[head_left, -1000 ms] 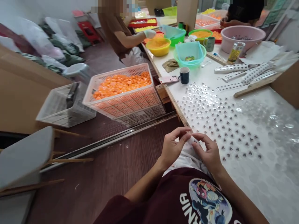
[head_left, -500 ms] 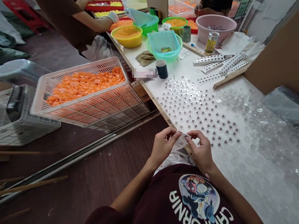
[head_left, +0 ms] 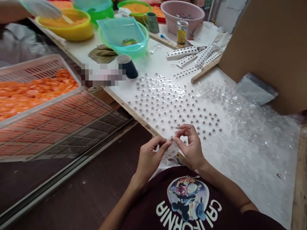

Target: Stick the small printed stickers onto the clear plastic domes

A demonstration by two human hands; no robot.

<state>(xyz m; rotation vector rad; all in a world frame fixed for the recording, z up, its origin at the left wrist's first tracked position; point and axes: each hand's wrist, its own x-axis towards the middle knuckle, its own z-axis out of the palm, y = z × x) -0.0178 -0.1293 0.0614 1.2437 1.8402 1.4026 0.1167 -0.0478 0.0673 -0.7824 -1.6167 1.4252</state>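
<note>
My left hand [head_left: 150,156] and my right hand [head_left: 190,144] meet at the near edge of the white table [head_left: 251,166], both pinching a small white sticker strip [head_left: 170,149] between thumb and fingers. Just beyond my fingers, several clear round domes with small dark stickers [head_left: 177,108] lie in rows on the table. More clear domes without stickers [head_left: 242,105] spread to the right.
White sticker strips [head_left: 192,52] and a wooden stick [head_left: 206,68] lie further back. A dark mug [head_left: 128,66], green basin [head_left: 124,33], yellow bowl [head_left: 69,27] and pink basin [head_left: 183,11] stand behind. A crate of orange discs [head_left: 33,92] sits left; cardboard [head_left: 271,41] stands right.
The view has swung right and down. My hands stay together on the sticker strip, now slightly higher against the table edge, the right fingers more curled.
</note>
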